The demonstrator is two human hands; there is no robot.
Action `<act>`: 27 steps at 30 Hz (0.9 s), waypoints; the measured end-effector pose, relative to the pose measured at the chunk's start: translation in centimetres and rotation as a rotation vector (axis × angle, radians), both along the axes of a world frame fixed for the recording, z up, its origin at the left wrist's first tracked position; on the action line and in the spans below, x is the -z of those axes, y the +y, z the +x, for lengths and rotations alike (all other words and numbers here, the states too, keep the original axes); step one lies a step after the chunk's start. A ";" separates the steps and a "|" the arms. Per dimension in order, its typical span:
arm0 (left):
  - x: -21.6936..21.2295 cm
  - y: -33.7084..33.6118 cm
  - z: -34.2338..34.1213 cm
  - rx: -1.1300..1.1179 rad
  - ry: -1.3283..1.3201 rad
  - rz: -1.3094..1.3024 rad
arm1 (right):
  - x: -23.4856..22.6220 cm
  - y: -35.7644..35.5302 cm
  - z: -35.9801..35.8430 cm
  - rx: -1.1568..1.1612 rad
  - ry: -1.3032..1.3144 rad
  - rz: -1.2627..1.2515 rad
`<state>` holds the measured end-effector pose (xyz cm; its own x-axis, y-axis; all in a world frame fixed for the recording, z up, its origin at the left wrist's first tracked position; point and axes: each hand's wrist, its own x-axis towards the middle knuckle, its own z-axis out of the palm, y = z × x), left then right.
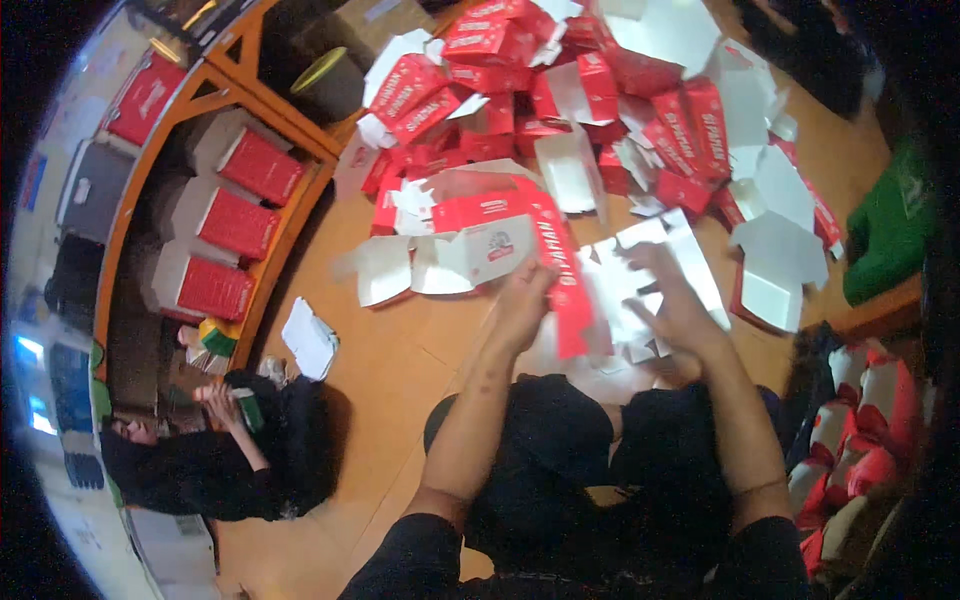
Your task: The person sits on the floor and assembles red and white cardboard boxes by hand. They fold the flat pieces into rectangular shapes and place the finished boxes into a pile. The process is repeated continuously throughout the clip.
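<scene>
folding a red-and-white carton blank (575, 290) between both hands on the wooden floor (400, 350).

the left hand (522, 305) is gripping the blank's red strip at its 3 o'clock, long axis running 12 to 6; the right hand (672, 305) is pressing spread fingers on the white panels, nearer the flaps. the carton pile (600, 110) is lying at 12 o'clock.

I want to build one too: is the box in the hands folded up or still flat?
Still flat: the box lies spread, flaps out.
</scene>
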<state>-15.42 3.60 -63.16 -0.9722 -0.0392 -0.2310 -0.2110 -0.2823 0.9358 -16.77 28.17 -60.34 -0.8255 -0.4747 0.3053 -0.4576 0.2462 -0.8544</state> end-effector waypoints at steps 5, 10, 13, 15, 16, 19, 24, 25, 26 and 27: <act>0.5 0.9 0.1 0.276 0.105 -0.030 | 0.4 -4.2 1.4 -0.070 0.124 0.172; 1.7 2.4 0.2 0.457 0.283 0.435 | 1.9 -2.7 0.0 0.169 0.330 0.192; 1.6 4.3 0.7 0.407 0.501 -0.023 | 5.1 -0.8 -1.7 0.220 -0.186 -0.168; 2.2 4.2 1.8 0.167 0.629 -0.557 | 3.0 -1.6 -1.2 0.294 -0.247 -0.309; 3.5 3.7 1.4 0.192 0.549 -0.578 | 3.0 -1.4 -1.5 0.314 -0.332 -0.346; 5.5 3.5 0.3 0.111 0.345 -0.575 | 4.7 0.9 -2.9 0.337 -0.399 -0.373; 5.0 2.5 -0.7 0.170 0.254 -0.582 | 6.9 2.9 -4.4 0.303 -0.363 -0.599; 5.2 2.7 -0.8 0.200 0.224 -0.525 | 6.6 3.3 -4.4 0.244 -0.353 -0.533; 5.8 2.6 -0.8 0.223 0.186 -0.474 | 5.4 2.7 -4.1 0.163 -0.132 -0.208; 6.9 2.5 -1.0 0.275 0.202 -0.567 | 4.1 2.2 -3.7 0.130 0.174 0.129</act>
<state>-16.38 6.10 -70.02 -0.9861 0.1549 -0.0597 -0.0098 0.3050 0.9523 -20.48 30.35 -64.48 -0.8223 -0.4122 0.3922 -0.5526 0.4143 -0.7232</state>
